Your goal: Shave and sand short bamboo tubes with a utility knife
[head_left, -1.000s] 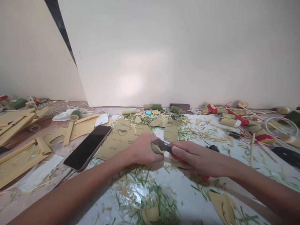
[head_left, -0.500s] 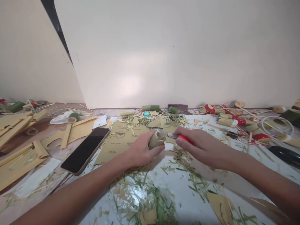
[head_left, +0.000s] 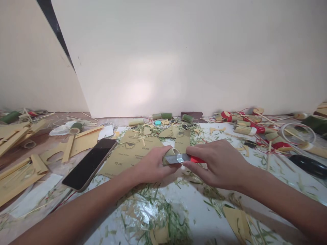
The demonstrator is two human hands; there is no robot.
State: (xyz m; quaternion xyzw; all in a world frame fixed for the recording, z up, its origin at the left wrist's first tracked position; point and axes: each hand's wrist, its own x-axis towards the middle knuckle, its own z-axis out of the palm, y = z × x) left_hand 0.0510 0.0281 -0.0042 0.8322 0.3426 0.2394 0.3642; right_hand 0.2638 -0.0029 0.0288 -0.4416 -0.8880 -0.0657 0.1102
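Phone (head_left: 90, 164) beside sandpaper (head_left: 125, 153); shavings (head_left: 176, 221) around hands (head_left: 187, 165).

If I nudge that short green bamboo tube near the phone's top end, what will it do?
The bamboo tube would probably roll, given its round side. Its open, hollow end suggests it's fairly light yet stiff. The crumpled white material beside it might stop it.

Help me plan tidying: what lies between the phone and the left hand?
A tan printed sheet lies between the phone and the left hand, as the head view shows.
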